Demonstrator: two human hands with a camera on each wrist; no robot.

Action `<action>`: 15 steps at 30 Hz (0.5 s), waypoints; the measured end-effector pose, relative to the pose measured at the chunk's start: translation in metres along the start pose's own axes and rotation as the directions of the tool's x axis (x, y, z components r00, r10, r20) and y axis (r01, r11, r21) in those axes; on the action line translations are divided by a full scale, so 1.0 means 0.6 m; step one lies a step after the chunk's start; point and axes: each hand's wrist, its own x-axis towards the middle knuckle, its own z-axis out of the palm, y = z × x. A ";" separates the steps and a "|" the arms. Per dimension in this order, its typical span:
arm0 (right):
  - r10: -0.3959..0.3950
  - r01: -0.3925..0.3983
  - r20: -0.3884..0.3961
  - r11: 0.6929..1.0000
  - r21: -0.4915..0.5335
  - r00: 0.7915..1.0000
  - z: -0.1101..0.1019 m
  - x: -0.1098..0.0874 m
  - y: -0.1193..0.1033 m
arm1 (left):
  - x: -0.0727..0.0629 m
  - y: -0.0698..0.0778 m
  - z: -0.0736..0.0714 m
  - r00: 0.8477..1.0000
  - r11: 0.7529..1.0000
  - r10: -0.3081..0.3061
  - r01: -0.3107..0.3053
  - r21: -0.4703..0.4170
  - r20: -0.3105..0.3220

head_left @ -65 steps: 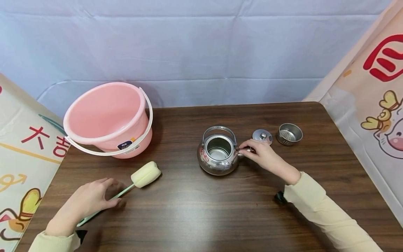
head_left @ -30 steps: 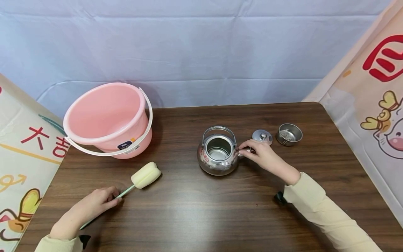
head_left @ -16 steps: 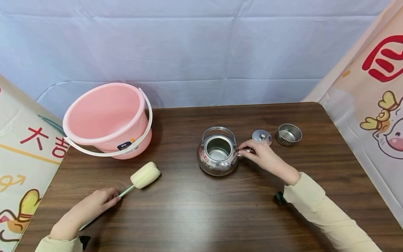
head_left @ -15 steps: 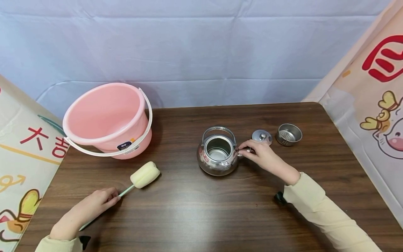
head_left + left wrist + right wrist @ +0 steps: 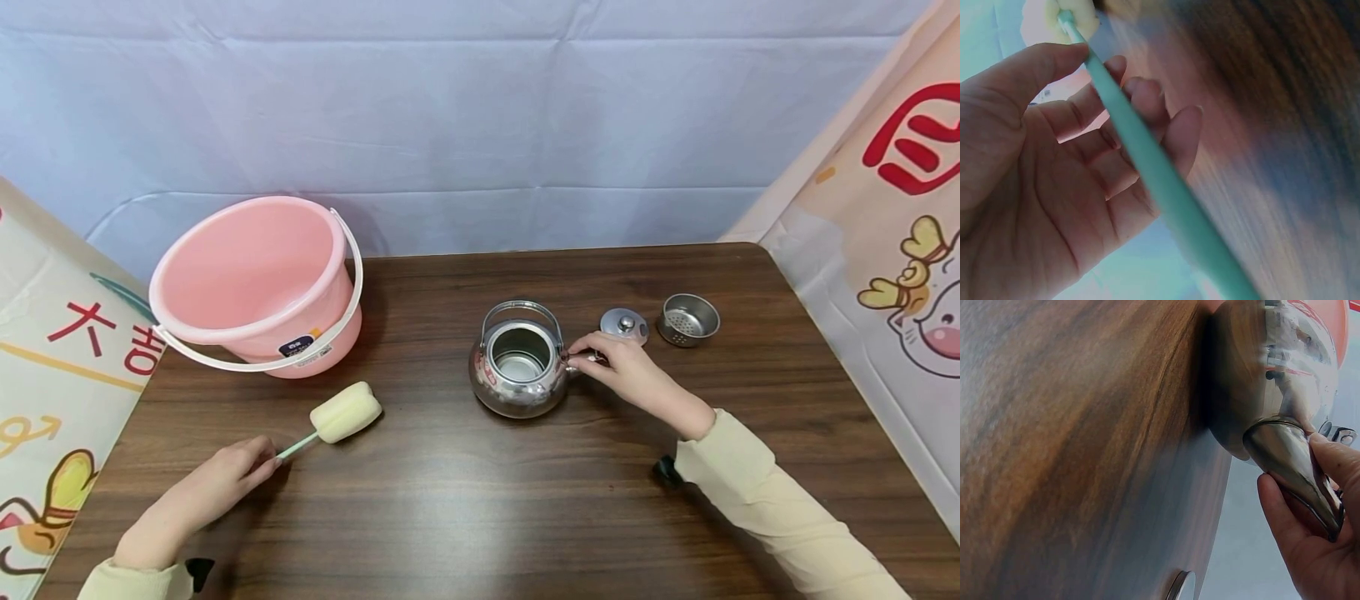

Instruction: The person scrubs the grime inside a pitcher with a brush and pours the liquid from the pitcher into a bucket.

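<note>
In the head view a sponge bottle brush (image 5: 347, 412) with a pale yellow head lies at the left. My left hand (image 5: 225, 483) pinches its green handle (image 5: 1141, 144) between thumb and fingers, as the left wrist view shows close up. A shiny steel teapot (image 5: 519, 392) stands upright without its lid in the middle, its hoop handle raised. My right hand (image 5: 626, 371) holds the teapot's spout (image 5: 1285, 462), thumb on one side and fingers on the other. The inside of the pot shows through its round mouth.
Behind the left hand stands a pink bucket (image 5: 345, 333) with a white bail handle. The teapot's lid (image 5: 624, 323) and a perforated steel strainer (image 5: 690, 320) sit right of the pot on the brown wooden table (image 5: 480, 508). A pale cloth (image 5: 480, 125) hangs behind.
My left hand has come down onto the brush handle and taken hold of it. The brush has since shifted and tilted slightly. My right hand keeps its place at the spout.
</note>
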 end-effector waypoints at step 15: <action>-0.001 0.001 -0.005 1.000 -0.014 1.000 0.001 0.000 0.002 | -0.003 0.012 -0.014 0.988 0.993 -0.029 0.046 0.107 -0.149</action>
